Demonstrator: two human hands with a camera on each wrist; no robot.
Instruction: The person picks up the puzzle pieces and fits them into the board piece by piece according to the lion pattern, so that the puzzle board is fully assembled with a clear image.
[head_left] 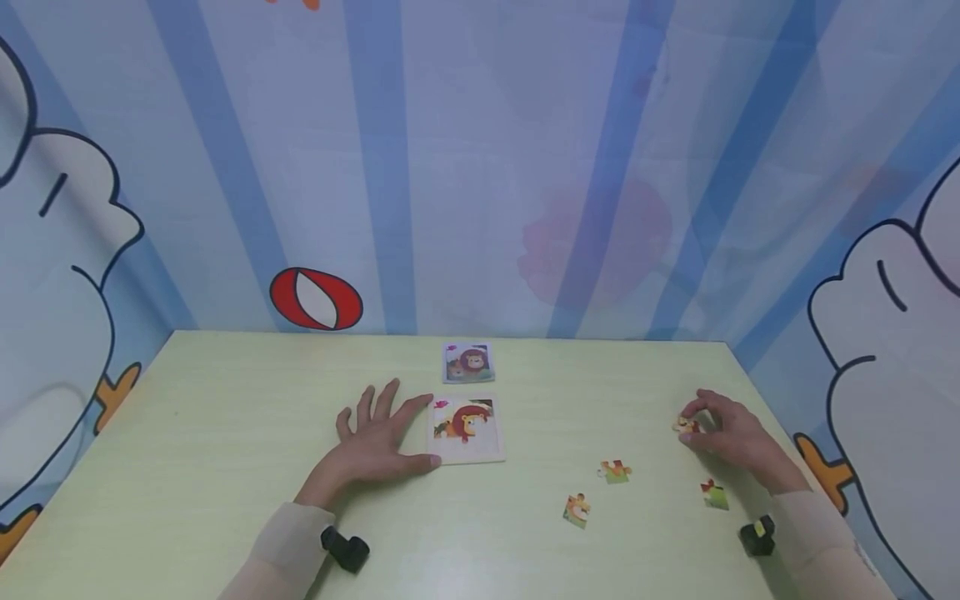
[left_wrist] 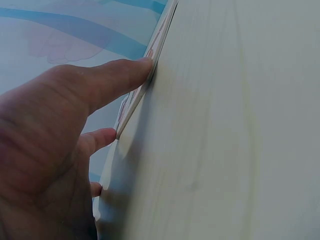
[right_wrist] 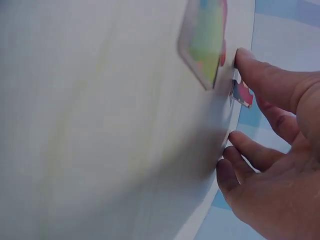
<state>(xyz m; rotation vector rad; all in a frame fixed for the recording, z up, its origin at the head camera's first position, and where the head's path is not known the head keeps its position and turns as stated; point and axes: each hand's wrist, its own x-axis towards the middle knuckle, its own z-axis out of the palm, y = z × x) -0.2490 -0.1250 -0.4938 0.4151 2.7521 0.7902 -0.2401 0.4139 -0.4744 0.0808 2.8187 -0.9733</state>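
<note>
With fingers spread, my left hand (head_left: 375, 446) rests beside the square puzzle board (head_left: 480, 451). Its index fingertip touches the board's upper left corner and its thumb the lower left. The board carries a partly assembled lion picture, with bare white at the right and bottom. In the left wrist view the thumb (left_wrist: 120, 75) lies against the board's edge. Far to the right, my right hand (head_left: 738, 433) pinches a puzzle piece (head_left: 686, 425) between thumb and index finger at the table surface. The right wrist view shows that piece (right_wrist: 243, 94) partly hidden by the fingers.
A lion picture card (head_left: 468, 363) lies just behind the board. Loose puzzle pieces lie on the table: one (head_left: 616, 472) and another (head_left: 577, 510) right of the board, and a green one (head_left: 715, 495) near my right wrist. A printed curtain (head_left: 480, 167) stands behind the table.
</note>
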